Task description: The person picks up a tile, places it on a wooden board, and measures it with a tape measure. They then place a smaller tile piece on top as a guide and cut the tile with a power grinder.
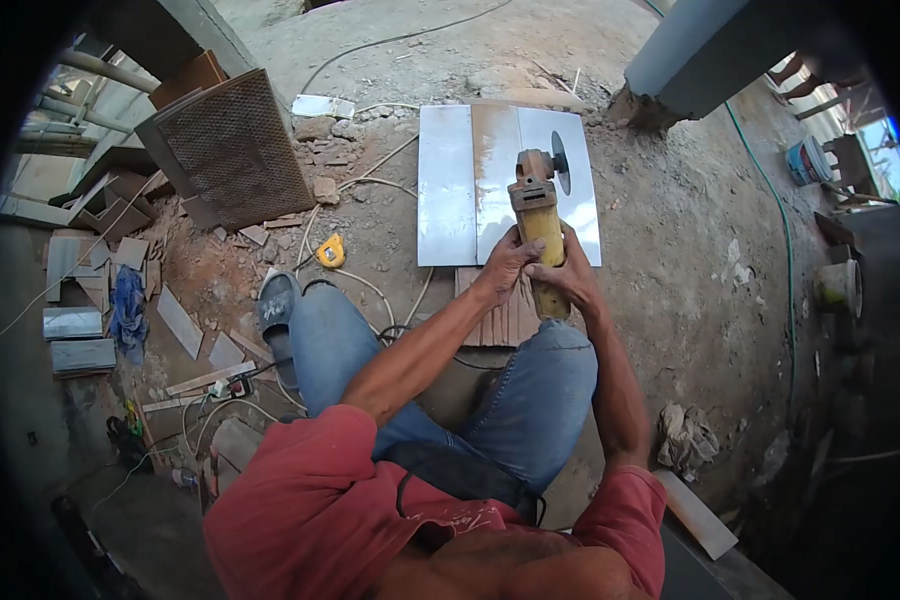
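A yellow angle grinder [537, 225] is held up above my knee, its dark disc [562, 165] standing on edge at the far right end. My left hand [508, 265] closes on the left side of its body, thumb lying across it. From the right, my right hand [572, 272] wraps around the same body, with part of its fingers hidden. Beneath and beyond the grinder lie glossy white tiles [446, 190] with a dusty brown strip [494, 150] between white areas. Grooved reddish tile pieces [492, 325] lie under their near edge.
A yellow tape measure [330, 251] lies on the ground among pale cables [375, 290]. Stacked tiles [225, 150] lean at the left, near broken pieces and a blue cloth [128, 312]. A column [690, 60] stands at the back right; buckets [808, 160] are farther right.
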A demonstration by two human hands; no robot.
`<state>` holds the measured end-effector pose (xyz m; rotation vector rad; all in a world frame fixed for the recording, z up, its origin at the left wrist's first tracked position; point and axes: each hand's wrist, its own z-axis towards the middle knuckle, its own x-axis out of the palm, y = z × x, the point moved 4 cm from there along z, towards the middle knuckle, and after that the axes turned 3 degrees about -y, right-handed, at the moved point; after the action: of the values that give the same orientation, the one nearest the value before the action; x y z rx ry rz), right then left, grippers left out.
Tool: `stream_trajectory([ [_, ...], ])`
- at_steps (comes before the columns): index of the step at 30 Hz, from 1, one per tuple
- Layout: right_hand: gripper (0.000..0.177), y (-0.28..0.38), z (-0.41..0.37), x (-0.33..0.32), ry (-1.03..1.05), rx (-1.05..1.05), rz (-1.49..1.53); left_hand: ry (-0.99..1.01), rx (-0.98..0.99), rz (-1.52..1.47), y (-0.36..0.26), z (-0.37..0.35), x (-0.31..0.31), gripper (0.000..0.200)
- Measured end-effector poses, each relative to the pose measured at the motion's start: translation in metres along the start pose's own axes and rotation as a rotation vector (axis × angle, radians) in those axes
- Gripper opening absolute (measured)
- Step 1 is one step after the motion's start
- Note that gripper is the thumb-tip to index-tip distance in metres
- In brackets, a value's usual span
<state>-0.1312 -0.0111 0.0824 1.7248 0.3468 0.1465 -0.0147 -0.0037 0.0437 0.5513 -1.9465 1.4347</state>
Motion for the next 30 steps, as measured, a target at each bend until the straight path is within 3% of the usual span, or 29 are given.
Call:
stream_trajectory([
  [5,0.112,0.021,0.01,0.018,0.006,-0.027,-0.124,-0.129,0.087,0.016,-0.031,0.006,-0.003,0.07],
  [7,0.094,0.03,0.016,0.02,0.014,0.056,-0.009,-0.159,0.114,0.118,-0.042,0.008,0.001,0.071],
  [8,0.094,0.034,0.019,0.02,0.019,0.055,-0.022,-0.16,0.122,0.107,-0.047,0.01,0.002,0.071],
  [10,0.07,0.041,0.028,0.023,0.094,0.13,0.201,-0.075,0.164,0.211,-0.062,0.016,0.008,0.068],
  [11,0.07,0.046,0.029,0.022,0.095,0.13,0.186,-0.073,0.171,0.199,-0.071,0.019,0.01,0.068],
  [13,0.052,0.064,0.033,0.021,0.05,0.122,0.477,0.177,0.175,0.327,-0.098,0.019,0.024,0.059],
  [17,0.042,0.071,0.052,0.009,-0.049,0.12,0.701,0.425,0.013,0.628,-0.12,-0.001,0.007,0.071],
  [19,0.041,0.062,0.063,0.0,-0.046,0.097,0.714,0.483,0.031,0.515,-0.11,-0.013,0.012,0.082],
  [22,0.038,0.064,0.058,-0.002,-0.136,0.066,0.847,0.366,0.399,0.918,-0.097,-0.009,0.023,0.09],
  [25,0.038,0.044,0.058,-0.009,-0.189,0.023,0.906,0.183,0.612,0.985,-0.08,-0.008,0.027,0.082],
  [28,0.039,0.029,0.053,-0.016,-0.182,0.006,0.899,0.162,0.665,1.046,-0.06,-0.007,0.024,0.075],
  [30,0.039,0.021,0.046,-0.018,-0.195,-0.015,0.917,0.2,0.574,1.04,-0.048,-0.004,0.019,0.075],
])
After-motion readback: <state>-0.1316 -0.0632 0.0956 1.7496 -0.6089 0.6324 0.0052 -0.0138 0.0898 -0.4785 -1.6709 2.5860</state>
